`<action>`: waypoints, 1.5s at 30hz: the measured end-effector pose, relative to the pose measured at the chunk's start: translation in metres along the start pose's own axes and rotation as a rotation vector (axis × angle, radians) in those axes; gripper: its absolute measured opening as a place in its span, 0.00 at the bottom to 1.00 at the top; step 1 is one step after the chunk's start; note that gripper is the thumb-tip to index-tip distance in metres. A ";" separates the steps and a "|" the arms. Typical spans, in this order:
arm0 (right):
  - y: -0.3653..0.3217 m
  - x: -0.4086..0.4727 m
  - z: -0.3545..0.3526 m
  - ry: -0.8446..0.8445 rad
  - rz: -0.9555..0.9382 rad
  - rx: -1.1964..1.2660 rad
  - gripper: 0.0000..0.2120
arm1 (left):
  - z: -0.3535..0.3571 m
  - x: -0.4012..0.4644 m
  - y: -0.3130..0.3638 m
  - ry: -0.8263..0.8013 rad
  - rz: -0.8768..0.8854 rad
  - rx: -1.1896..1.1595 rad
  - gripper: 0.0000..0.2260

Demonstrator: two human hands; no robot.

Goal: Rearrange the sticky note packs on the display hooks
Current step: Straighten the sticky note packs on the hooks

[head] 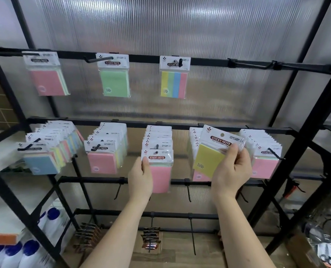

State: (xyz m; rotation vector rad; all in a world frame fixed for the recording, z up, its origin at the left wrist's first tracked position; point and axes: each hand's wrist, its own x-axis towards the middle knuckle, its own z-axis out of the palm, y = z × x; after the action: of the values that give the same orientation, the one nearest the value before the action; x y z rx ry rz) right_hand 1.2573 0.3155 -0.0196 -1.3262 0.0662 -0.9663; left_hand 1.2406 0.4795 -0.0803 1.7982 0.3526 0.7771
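My right hand [231, 169] holds a yellow sticky note pack [211, 157], tilted and off any hook, in front of the fourth middle-row stack. My left hand [140, 177] grips the left edge of a pink pack [160, 176] that hangs at the front of the middle hook [157, 147]. The middle rail [182, 125] carries several full hooks of packs. On the top rail hang a pink pack [46, 78], a green pack [115, 80] and a striped multicolour pack [174, 82].
Two bare hooks [251, 64] stick out at the top rail's right end. Lower rails carry empty hooks [189, 192] and battery packs [151, 238]. White bottles with blue caps [25, 246] stand at lower left. Black frame posts [306, 151] rise on the right.
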 end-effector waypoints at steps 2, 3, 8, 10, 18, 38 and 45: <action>-0.001 0.001 0.000 -0.008 -0.018 -0.002 0.17 | -0.003 -0.001 0.001 0.052 0.042 0.043 0.17; -0.001 0.002 0.000 -0.010 -0.023 -0.006 0.16 | -0.005 -0.001 0.003 0.071 0.071 0.069 0.17; -0.004 0.011 0.000 -0.037 -0.063 -0.033 0.16 | -0.012 0.006 0.017 0.155 0.164 0.126 0.17; -0.007 0.016 0.002 -0.048 -0.087 -0.054 0.16 | -0.014 0.013 0.023 0.180 0.188 0.114 0.18; -0.020 0.032 0.014 -0.037 -0.206 -0.050 0.11 | -0.019 0.043 0.048 0.230 0.250 0.046 0.16; -0.064 0.130 0.016 0.018 -0.161 0.131 0.22 | 0.045 0.050 0.094 0.192 0.470 -0.013 0.17; -0.068 0.164 0.017 -0.098 -0.095 0.140 0.20 | 0.069 0.036 0.108 0.262 0.472 0.030 0.18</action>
State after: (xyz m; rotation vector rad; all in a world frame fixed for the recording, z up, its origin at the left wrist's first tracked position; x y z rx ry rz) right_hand 1.3325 0.2316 0.1188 -1.2540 -0.1380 -0.9666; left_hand 1.2989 0.4108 0.0184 1.8340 0.1049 1.3506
